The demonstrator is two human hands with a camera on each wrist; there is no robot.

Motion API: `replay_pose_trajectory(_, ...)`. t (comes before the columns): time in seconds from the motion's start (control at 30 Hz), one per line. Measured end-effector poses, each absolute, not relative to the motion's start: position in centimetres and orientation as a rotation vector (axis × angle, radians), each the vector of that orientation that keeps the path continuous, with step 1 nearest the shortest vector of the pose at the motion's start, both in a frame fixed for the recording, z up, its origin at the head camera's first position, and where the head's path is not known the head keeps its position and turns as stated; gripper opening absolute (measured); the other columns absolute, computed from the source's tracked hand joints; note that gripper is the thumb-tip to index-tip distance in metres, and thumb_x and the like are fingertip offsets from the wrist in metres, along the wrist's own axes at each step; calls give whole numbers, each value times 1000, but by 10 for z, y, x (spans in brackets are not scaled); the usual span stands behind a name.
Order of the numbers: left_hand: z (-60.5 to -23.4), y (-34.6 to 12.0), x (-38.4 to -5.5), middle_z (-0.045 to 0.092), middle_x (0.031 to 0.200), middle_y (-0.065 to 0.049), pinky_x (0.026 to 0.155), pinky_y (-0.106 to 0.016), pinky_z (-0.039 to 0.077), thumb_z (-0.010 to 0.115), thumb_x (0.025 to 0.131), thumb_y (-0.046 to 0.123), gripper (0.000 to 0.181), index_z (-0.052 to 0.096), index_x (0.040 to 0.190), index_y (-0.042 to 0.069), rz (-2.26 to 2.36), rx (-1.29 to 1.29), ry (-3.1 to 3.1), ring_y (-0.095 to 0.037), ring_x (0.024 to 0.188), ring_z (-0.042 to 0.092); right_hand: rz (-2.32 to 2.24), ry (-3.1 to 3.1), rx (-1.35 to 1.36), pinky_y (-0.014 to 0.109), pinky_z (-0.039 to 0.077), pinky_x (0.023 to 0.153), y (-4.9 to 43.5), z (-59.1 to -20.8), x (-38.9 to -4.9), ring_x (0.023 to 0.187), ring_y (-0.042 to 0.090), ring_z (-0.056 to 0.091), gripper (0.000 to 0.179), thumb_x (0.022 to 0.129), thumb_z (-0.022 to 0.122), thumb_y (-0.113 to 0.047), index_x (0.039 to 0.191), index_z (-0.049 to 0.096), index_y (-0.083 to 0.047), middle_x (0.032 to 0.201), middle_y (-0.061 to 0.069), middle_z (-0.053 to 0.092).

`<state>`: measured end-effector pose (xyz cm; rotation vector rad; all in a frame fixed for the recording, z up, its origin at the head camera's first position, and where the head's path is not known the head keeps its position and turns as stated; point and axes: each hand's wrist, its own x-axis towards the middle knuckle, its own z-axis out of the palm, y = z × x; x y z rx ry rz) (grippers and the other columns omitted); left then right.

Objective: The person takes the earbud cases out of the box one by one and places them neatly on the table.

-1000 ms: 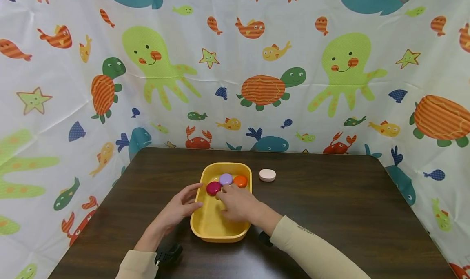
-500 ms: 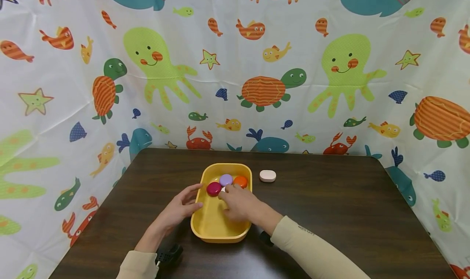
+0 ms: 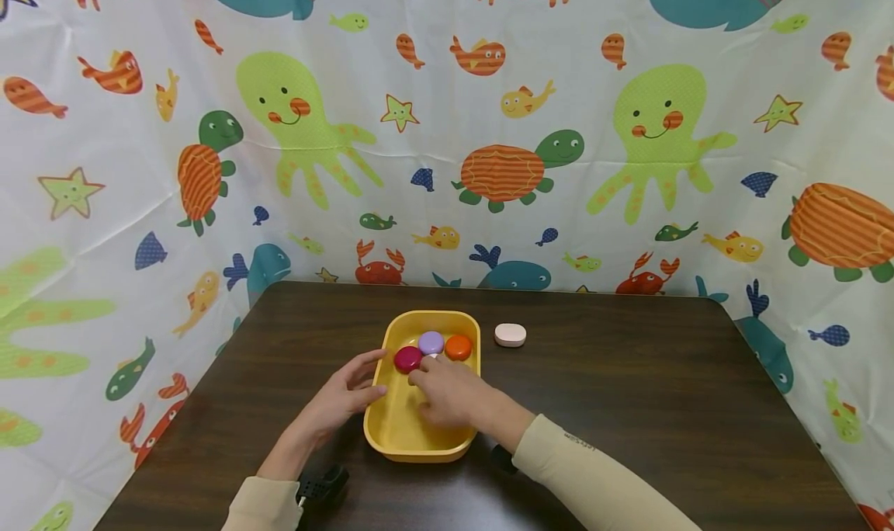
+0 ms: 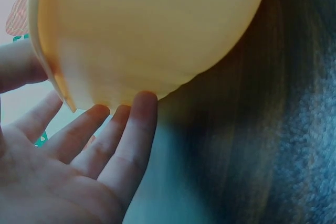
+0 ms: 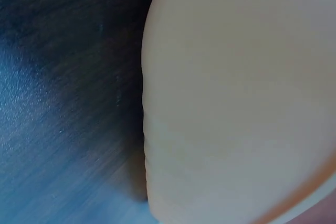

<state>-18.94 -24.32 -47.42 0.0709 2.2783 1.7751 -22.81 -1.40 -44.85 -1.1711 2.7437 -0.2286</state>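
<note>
A yellow tray [image 3: 405,434] stands on the dark table. My left hand [image 3: 347,386] is at its left side, with the fingertips at the rim; in the left wrist view several extended fingers [image 4: 143,109] touch the outer wall. Inside the tray, my right hand [image 3: 454,393] reaches down with bent fingers, its thumb apart from them. Just beyond those fingers a sliver of a white piece [image 3: 434,355] shows, the remainder hidden. Around it lie a glossy maroon disc [image 3: 408,359], a lilac disc [image 3: 431,342] and an orange disc [image 3: 459,348].
To the right of the tray, a pale pink rounded oblong [image 3: 510,334] lies on the table [image 3: 628,407]. A white cloth printed with sea animals [image 3: 517,172] hangs behind and beside the table. The right wrist view is mostly filled by the tray's outer wall [image 5: 236,87].
My right hand has shifted slightly to the left inside the tray, and the white piece that showed at its fingers is now mostly covered. The left hand stays at the tray's side.
</note>
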Motion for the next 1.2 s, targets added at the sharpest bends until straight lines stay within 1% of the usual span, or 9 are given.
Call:
replay_pose_trajectory(0.23,-477,-243,-191,35,161,-17,104,-48,49,68,97,15,66,37,156,17,1769,42,2285,-42,138,47,-119,2816,-1124,31,56,85,-15,-449,-227,100,19,54,41,90,75,-34,127,65,-18,113,2,62)
replay_pose_trajectory(0.4,-477,-243,-191,35,161,-17,104,-48,50,68,97,16,66,37,156,17,1774,48,2283,-42,138,47,-140,2802,-1105,28,55,78,-17,-451,-226,94,17,53,39,90,75,-30,127,66,-19,108,0,61)
replay_pose_trajectory(0.67,-475,-243,-190,34,161,-17,104,-49,49,68,98,17,66,36,156,17,1764,63,2289,-42,138,46,-218,2716,-1205,24,51,80,-20,-451,-224,91,14,51,39,88,77,-28,125,68,-20,112,-2,62)
replay_pose_trajectory(0.83,-474,-242,-190,35,161,-17,104,-49,49,68,97,16,66,37,156,18,1765,47,2283,-42,138,47,-164,2771,-1164,27,52,80,-20,-450,-224,91,15,52,39,89,75,-31,125,68,-19,108,-2,63)
replay_pose_trajectory(0.93,-474,-242,-191,35,161,-16,104,-49,49,68,97,16,66,38,155,18,1776,28,2275,-42,139,46,-117,2807,-1129,29,52,77,-21,-451,-223,91,16,52,37,90,73,-33,124,68,-18,103,-1,62)
replay_pose_trajectory(1.0,-474,-242,-191,34,161,-16,104,-49,49,68,97,15,66,37,155,18,1774,26,2273,-42,139,46,-93,2808,-1116,29,52,71,-21,-451,-223,89,17,52,35,91,72,-33,122,68,-18,99,-1,60)
replay_pose_trajectory(1.2,-474,-243,-190,33,162,-18,105,-50,48,67,98,16,66,35,156,17,1774,53,2273,-43,139,45,-84,2796,-1087,30,50,64,-22,-454,-221,86,16,51,30,91,71,-30,119,69,-20,96,-2,58)
